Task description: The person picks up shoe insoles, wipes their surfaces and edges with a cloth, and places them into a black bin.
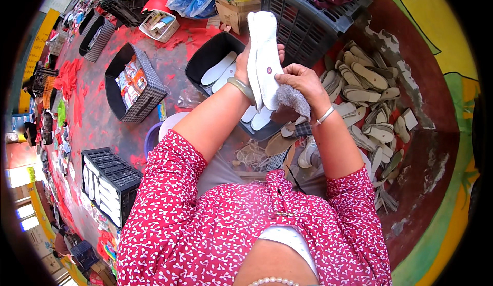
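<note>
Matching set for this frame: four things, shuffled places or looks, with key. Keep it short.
1. held insoles
2. grey cloth
3. insole pile
4. cardboard box

A. left of the large black crate
B. fuzzy, by the right hand
C. white, with a dark round mark
D. along the wall

Pairs: 1-C, 2-B, 3-D, 4-A
</note>
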The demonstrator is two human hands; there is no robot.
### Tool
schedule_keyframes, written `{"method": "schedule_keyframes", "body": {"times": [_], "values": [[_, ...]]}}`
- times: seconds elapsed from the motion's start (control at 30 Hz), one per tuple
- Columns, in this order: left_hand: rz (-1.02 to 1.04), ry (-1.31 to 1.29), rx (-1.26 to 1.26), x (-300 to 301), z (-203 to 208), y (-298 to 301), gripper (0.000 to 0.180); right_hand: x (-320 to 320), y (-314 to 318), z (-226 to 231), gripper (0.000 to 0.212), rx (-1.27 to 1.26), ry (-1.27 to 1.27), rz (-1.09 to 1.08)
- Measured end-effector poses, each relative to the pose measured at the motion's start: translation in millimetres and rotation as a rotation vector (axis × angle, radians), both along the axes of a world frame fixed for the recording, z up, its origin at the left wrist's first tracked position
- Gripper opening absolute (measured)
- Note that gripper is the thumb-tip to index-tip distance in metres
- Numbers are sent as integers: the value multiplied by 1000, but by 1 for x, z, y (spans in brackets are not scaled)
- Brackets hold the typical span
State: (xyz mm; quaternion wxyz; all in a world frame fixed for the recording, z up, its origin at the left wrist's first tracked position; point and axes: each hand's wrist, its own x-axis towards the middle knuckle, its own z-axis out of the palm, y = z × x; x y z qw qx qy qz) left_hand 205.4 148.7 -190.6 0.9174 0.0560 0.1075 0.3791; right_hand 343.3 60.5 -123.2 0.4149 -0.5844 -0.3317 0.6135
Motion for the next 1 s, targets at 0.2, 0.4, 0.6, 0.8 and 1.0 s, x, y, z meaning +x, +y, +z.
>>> {"method": "schedule_keyframes", "body": {"times": [0.2,0.4,0.6,0.8,1.0], "values": [[14,38,133,4,41,-7,61,17,1,14,19,81,50,-52],[30,187,3,0,38,-3,36,59,-5,47,23,297,59,-142],[48,641,292,10,28,-5,22,71,-16,64,27,387,146,-126],[-37,426,217,14,31,-8,23,47,-9,30,30,74,156,68],[-31,347,209,11,30,-3,26,37,0,10,28,14,-106,110]]}}
